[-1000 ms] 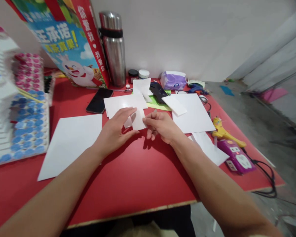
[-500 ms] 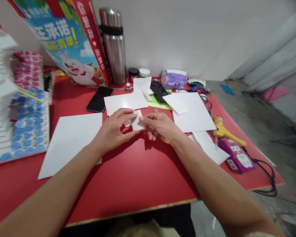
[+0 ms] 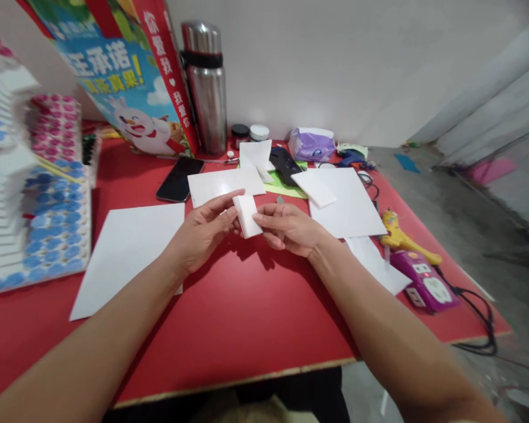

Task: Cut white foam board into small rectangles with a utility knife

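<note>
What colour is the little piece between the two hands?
White. The little piece shows best in the head view.

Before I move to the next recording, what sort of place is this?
Probably a small craft workspace, though whether home or workshop is unclear: the red table holds white sheets, a purple power strip and what looks like a yellow glue gun.

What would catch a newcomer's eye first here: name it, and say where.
The bright red table fills the middle; over it, a small white piece shows between left hand and right hand. At the back left, a colourful cartoon package stands beside a steel flask.
</note>
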`<action>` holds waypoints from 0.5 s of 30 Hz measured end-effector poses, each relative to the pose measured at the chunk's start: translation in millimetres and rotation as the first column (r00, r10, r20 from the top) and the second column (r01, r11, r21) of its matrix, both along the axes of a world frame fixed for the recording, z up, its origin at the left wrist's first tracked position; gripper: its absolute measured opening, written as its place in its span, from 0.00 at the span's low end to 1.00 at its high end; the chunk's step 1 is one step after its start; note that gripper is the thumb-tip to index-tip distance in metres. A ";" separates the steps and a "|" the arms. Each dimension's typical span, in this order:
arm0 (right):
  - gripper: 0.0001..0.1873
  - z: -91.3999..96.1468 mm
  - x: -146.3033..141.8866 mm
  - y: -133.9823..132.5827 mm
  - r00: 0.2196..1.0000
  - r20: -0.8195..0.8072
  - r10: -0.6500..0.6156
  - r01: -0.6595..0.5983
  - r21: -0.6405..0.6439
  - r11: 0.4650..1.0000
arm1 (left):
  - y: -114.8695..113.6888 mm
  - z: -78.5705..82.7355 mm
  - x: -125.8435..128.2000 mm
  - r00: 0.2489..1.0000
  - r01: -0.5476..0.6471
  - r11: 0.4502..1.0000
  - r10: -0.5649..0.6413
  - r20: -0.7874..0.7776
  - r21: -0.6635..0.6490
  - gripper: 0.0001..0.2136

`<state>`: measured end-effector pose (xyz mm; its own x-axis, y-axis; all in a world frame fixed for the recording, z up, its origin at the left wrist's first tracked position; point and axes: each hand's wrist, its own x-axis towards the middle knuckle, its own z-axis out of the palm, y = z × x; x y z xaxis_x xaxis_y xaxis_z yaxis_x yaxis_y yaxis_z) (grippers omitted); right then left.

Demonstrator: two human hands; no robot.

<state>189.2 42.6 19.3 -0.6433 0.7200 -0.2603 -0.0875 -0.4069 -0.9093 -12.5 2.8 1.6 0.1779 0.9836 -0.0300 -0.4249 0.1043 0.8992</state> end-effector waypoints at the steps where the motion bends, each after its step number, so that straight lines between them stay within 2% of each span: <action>1: 0.15 -0.1 0.0 -0.2 1.000 -0.006 0.026 -0.026 0.006 1.000 | 0.0 -0.1 0.4 0.999 0.026 1.000 -0.026 0.040 -0.010 0.20; 5: 0.14 -0.5 0.9 -0.5 0.995 -0.015 0.098 -0.098 0.009 0.995 | 0.9 -1.9 0.1 0.989 0.081 0.996 -0.075 0.130 -0.042 0.18; 15: 0.17 0.0 2.2 -1.4 0.988 -0.047 0.147 -0.147 -0.016 0.989 | 0.9 1.8 -4.1 0.969 0.148 0.983 -0.122 0.216 -0.112 0.16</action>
